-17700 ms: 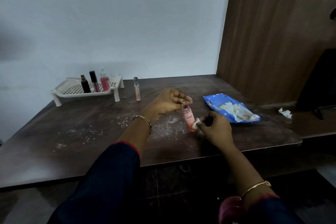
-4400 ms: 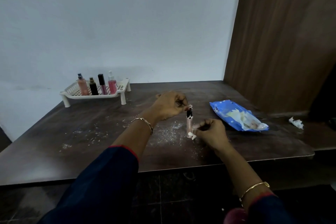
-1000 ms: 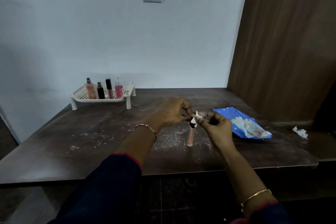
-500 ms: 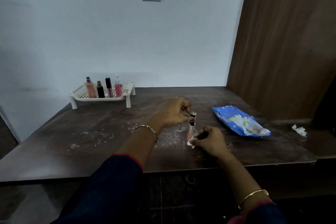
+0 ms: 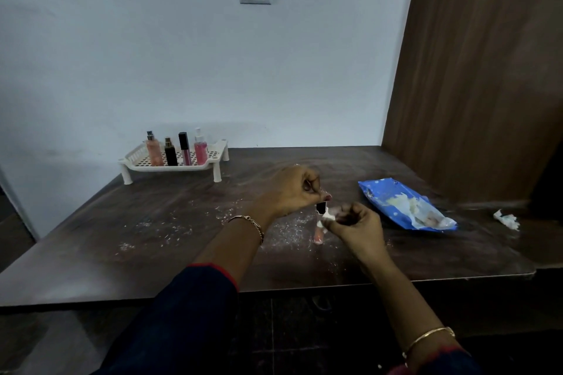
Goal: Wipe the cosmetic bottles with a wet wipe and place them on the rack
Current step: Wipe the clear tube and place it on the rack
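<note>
The left grip (image 5: 292, 189) pinched the tube (image 5: 318, 234) top steady so the right grip (image 5: 353, 222), pinching the wipe (image 5: 328, 216), could rub just below.

A left hand (image 5: 292, 189) pinched the black cap of a slim pink bottle (image 5: 318, 235), held upright on a dusty dark wooden table (image 5: 152, 237). The right hand (image 5: 355, 224) pinched a white wet wipe (image 5: 328, 215) against the bottle just below the cap. Four bottles (image 5: 178, 151) stood in a white rack (image 5: 170, 168) at the far left. A blue wipes pack (image 5: 393, 201) lay to the right, with a crumpled wipe (image 5: 507, 218) beyond it.
</note>
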`<action>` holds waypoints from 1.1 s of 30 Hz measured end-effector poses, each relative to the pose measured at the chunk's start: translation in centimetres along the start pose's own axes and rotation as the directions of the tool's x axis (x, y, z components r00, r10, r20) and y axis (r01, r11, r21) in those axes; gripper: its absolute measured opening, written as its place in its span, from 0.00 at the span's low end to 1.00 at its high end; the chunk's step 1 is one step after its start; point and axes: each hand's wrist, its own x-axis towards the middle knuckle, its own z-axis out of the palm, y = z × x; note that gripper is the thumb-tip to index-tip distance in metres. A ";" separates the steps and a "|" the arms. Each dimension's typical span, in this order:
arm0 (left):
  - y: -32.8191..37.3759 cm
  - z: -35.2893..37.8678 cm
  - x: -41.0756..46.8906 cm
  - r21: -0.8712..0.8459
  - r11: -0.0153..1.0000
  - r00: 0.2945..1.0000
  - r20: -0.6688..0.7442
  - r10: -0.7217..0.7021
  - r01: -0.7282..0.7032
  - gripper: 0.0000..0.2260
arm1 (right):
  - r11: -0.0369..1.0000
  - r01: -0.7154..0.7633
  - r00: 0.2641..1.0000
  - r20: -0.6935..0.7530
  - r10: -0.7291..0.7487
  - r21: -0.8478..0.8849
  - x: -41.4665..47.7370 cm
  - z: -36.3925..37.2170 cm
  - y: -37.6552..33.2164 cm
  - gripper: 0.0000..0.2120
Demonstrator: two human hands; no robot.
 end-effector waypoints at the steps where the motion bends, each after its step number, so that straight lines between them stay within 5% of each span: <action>1: 0.0 -0.1 0.1 0.000 1.000 1.000 -0.005 0.004 -0.004 0.08 | 1.000 -0.004 1.000 0.001 0.004 -0.022 -0.1 -0.1 0.3 0.12; 8: -0.8 -1.3 0.5 -0.204 0.977 0.991 0.129 -0.035 0.061 0.10 | 0.993 0.020 0.999 0.047 -0.026 0.119 0.5 -0.2 -1.1 0.10; 12: -1.2 -1.4 0.9 -0.093 0.995 0.993 0.117 -0.022 0.033 0.11 | 0.984 0.025 0.998 0.058 -0.036 0.178 1.4 0.4 -1.7 0.10; 19: -0.7 -1.1 1.1 -0.003 1.000 0.993 0.116 0.018 -0.018 0.10 | 1.000 -0.021 0.993 0.117 0.023 -0.016 0.8 -0.3 0.2 0.09; 26: 0.1 -0.9 1.5 0.053 0.997 0.989 0.139 0.042 -0.050 0.09 | 0.876 -0.008 0.979 0.175 0.105 -0.483 0.6 -0.5 1.3 0.13; 33: 1.1 0.4 1.1 -0.049 0.996 0.989 0.124 0.078 -0.072 0.10 | 0.913 -0.023 0.994 0.091 0.065 -0.406 0.1 -0.2 0.4 0.16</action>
